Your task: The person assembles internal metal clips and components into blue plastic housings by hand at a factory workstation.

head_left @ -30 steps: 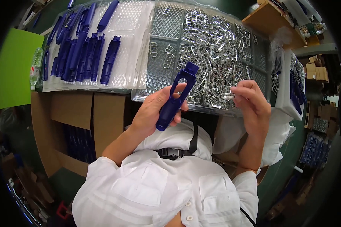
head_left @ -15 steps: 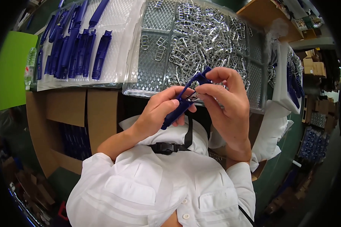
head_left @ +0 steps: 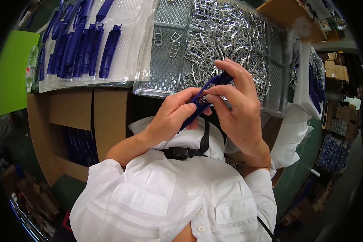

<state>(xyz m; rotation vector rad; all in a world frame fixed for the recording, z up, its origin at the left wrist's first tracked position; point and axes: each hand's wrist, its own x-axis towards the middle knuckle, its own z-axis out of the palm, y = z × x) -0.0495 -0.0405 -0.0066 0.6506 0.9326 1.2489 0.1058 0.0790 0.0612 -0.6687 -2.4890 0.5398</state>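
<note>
The left hand's [head_left: 171, 113] fingers clamp a blue plastic housing [head_left: 199, 109], tilted by the near edge of the clear compartment tray [head_left: 157, 76]; likely light, stiff and smooth, best gripped around its lower barrel. The right hand's [head_left: 243, 111] thumb and forefinger seem closed on a metal link [head_left: 203, 99]. Leftward, a bottle's [head_left: 31, 66] label is unreadable.

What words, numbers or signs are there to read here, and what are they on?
I can't read any text here.
Clear bottle: the label is too small and blurred to read.
Stacked cartons: any markings are too small to read.
Held blue plastic part: no lettering I can make out.
</note>
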